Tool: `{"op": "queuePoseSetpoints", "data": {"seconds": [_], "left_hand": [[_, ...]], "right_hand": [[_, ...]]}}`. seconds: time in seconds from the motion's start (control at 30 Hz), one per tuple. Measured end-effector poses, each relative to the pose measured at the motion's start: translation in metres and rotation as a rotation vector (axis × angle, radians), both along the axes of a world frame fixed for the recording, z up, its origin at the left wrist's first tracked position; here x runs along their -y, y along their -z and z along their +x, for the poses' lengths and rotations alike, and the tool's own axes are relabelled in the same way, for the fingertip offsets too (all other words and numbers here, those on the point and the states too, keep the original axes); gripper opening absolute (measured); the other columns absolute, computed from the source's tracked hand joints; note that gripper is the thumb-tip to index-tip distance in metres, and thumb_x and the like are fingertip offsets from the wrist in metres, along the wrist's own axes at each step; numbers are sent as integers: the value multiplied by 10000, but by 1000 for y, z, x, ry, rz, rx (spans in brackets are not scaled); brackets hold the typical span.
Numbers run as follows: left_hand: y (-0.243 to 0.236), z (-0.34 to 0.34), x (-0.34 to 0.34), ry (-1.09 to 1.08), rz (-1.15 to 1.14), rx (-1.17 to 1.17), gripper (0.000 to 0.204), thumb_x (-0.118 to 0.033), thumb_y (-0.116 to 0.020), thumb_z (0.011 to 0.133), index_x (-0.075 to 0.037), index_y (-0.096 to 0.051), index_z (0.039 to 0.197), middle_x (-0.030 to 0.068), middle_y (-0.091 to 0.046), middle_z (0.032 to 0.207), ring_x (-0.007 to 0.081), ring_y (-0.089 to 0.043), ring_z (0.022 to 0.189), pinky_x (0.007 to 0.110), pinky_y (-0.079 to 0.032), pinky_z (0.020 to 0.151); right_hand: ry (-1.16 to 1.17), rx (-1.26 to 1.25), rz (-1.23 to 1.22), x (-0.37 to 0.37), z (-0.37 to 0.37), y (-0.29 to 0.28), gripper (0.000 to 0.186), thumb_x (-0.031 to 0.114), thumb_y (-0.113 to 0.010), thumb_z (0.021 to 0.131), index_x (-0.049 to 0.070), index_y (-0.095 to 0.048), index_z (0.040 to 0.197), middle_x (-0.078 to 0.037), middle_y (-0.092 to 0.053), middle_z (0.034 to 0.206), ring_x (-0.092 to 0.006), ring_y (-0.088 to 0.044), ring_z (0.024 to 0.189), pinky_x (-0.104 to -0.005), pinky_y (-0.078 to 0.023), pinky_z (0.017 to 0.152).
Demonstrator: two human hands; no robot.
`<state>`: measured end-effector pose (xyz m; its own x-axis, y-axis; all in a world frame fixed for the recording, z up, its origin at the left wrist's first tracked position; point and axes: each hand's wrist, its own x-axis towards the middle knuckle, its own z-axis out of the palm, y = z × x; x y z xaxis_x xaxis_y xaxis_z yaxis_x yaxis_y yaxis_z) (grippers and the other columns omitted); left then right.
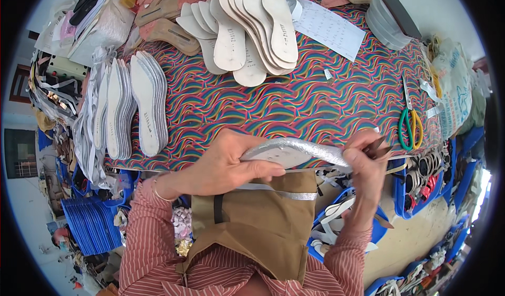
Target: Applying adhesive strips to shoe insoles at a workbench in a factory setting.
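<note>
In front of my chest, over the near table edge, is a pale insole [284,156] with a shiny silver strip [321,151] along its edge. My left hand [234,162] is closed round one end, thumb on the pale face. With thumb and fingers my right hand [365,156] pinches the silver other end. Dark pointed metal tips [380,147] stick out from the right fingers; their tool's kind cannot be made out. Another length of silver strip [294,195] lies across my brown apron [263,217].
Stacked insoles [150,104] stand at the left of the patterned tabletop [336,101]; more pale insoles [229,38] are piled at the back. Scissors [409,119] with green and yellow handles lie right, a paper sheet [331,30] behind. Blue bins [402,191] surround the table below.
</note>
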<state>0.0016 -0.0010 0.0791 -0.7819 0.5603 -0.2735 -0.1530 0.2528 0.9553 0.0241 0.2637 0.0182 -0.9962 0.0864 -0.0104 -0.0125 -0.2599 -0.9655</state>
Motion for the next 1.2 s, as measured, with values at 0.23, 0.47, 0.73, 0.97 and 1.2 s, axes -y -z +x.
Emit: {"op": "queuePoseSetpoints", "data": {"seconds": [0.23, 0.47, 0.73, 0.97, 1.2], "left_hand": [[31, 5, -14, -295, 224, 145, 238, -78, -631, 878, 53, -659, 1075, 153, -716, 940, 193, -670, 719, 259, -535, 665], [23, -2, -31, -423, 547, 177, 341, -108, -562, 913, 79, -577, 1197, 206, -706, 995, 262, -699, 766, 319, -575, 723], [24, -5, -21, -371, 660, 286, 301, -114, -581, 935, 50, -587, 1187, 188, -707, 966, 230, -694, 786, 309, -565, 708], [43, -11, -26, -290, 873, 387, 279, -111, -593, 927, 18, -608, 1174, 182, -700, 1046, 221, -688, 894, 324, -558, 783], [38, 7, -56, -377, 691, 276, 318, -62, -507, 893, 24, -612, 1180, 211, -637, 1207, 325, -609, 1125, 417, -484, 976]], "right_hand": [[92, 30, -268, 71, 25, 6, 118, -65, -689, 776, 32, -692, 843, -27, -662, 747, -60, -474, 581, -188, -383, 545], [-9, 5, -406, 87, 18, 10, 87, -47, -712, 827, 31, -705, 866, -9, -660, 746, -37, -453, 578, -163, -367, 528], [-172, 213, -219, 69, 32, -1, 134, -82, -727, 770, 7, -709, 869, -13, -665, 744, -46, -497, 605, -165, -403, 565], [-220, 41, 29, 62, 24, 8, 133, -94, -716, 755, -9, -712, 858, -8, -657, 726, -46, -492, 612, -169, -403, 569], [-223, -51, 172, 51, 6, 8, 110, -72, -706, 765, -5, -718, 851, 9, -635, 708, -40, -468, 610, -170, -373, 554]]}}
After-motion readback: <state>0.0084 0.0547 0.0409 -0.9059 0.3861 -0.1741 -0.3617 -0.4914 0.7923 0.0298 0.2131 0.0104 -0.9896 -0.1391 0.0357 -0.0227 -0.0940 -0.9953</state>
